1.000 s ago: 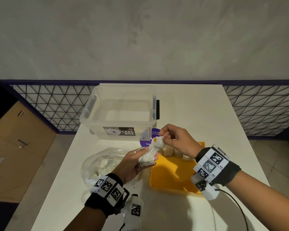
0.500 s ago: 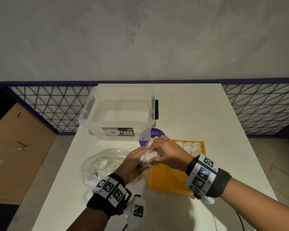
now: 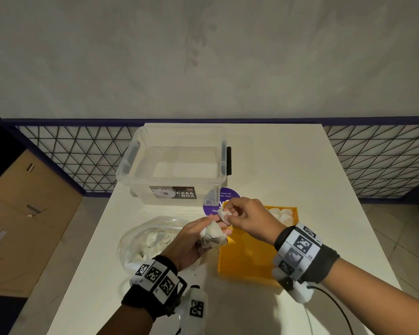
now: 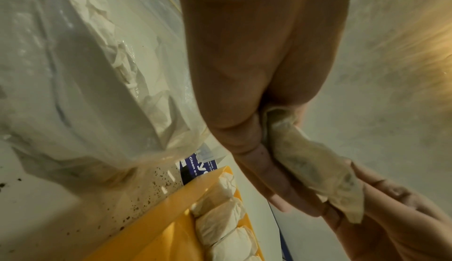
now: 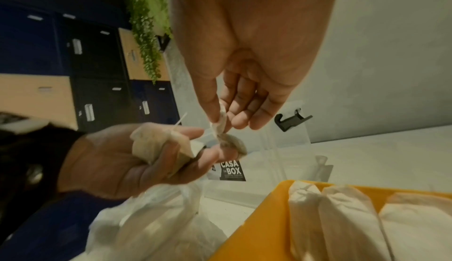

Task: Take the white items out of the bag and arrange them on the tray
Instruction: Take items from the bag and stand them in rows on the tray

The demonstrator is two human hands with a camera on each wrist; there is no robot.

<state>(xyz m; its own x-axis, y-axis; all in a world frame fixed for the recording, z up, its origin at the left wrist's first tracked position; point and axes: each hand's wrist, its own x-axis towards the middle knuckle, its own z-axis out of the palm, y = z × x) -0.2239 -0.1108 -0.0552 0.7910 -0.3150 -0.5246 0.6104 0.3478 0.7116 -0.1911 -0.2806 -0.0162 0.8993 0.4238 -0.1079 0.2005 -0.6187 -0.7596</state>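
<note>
My left hand (image 3: pixel 214 226) grips a bunch of small white sachets (image 3: pixel 213 239) above the near-left corner of the yellow tray (image 3: pixel 247 264). My right hand (image 3: pixel 228 213) pinches one white sachet (image 5: pixel 220 124) between thumb and forefinger at the top of that bunch (image 5: pixel 156 145). A row of white sachets (image 3: pixel 282 213) lies along the tray's far edge, seen close up in the wrist views (image 4: pixel 220 216) (image 5: pixel 342 218). The clear plastic bag (image 3: pixel 150 240) with more white items lies on the table left of the tray (image 4: pixel 85 71).
A clear plastic storage box (image 3: pixel 177 165) with a black label stands behind the bag and tray. A purple round sticker (image 3: pixel 225 194) lies by the box's front right corner. A black cable (image 3: pixel 334 303) trails from my right wrist. The white table (image 3: pixel 288 165) ends near the tray's right side.
The right hand came down onto the bunch in my left hand and now pinches one sachet at its top. The left hand has hardly moved.
</note>
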